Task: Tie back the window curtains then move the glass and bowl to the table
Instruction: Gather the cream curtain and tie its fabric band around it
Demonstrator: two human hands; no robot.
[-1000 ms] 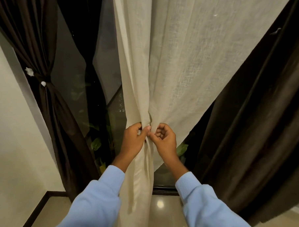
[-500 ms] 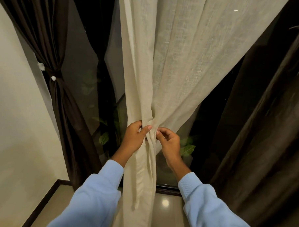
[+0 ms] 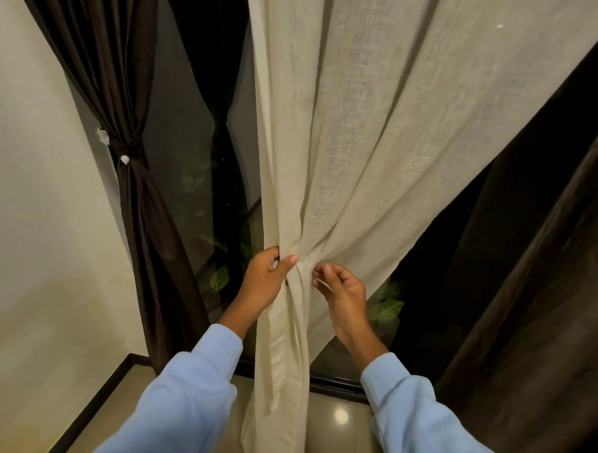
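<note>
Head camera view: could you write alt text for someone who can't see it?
Two hands in blue sleeves bunch a cream curtain at a dark window: the left hand grips the gather, the right hand pinches a fold beside it. The left brown curtain is already tied back; the right brown curtain hangs loose.

The glossy beige tiled floor (image 3: 343,444) carries a round bright reflection (image 3: 341,416) of a light. A dark brown skirting board (image 3: 85,410) edges it on the left. The sheer cream linen curtain (image 3: 276,396) hangs down towards it; whether they touch cannot be told.
</note>
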